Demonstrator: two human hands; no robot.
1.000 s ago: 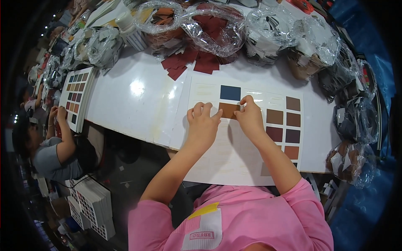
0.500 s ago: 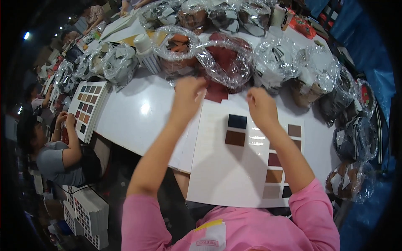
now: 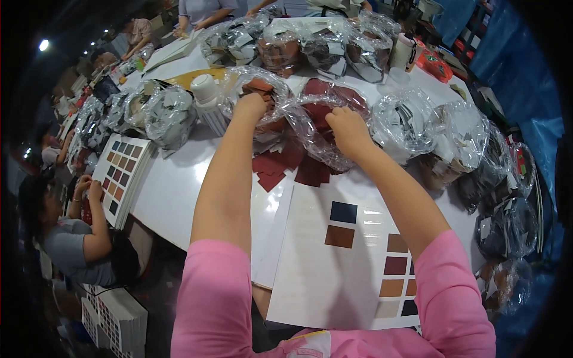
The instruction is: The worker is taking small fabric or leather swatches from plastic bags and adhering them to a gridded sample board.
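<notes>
My left hand [image 3: 250, 108] is curled over a plastic-lined tub of orange-brown swatches [image 3: 260, 87]; its fingertips are hidden. My right hand [image 3: 351, 132], fingers bent together, is at the clear plastic bag of dark red swatches [image 3: 334, 92]; I cannot make out what it holds. Loose dark red swatches [image 3: 279, 169] lie spilled on the table in front of that bag. Nearest my body is a white sample card [image 3: 310, 268]. A navy swatch [image 3: 344, 212] and a brown swatch [image 3: 339, 237] sit on it, with rows of coloured swatches at its right, partly behind my right forearm.
More plastic-lined tubs [image 3: 403, 122] of swatches curve around the white table [image 3: 179, 179]. A white bottle [image 3: 207, 98] stands left of the orange-brown tub. At the left, a co-worker [image 3: 83, 238] handles a stack of swatch cards [image 3: 122, 170]. Other people work at the far side.
Both hands have moved forward, away from me, to the tubs: the left over the orange-brown swatches, the right to the dark red ones. The view has shifted, showing more of the far side.
</notes>
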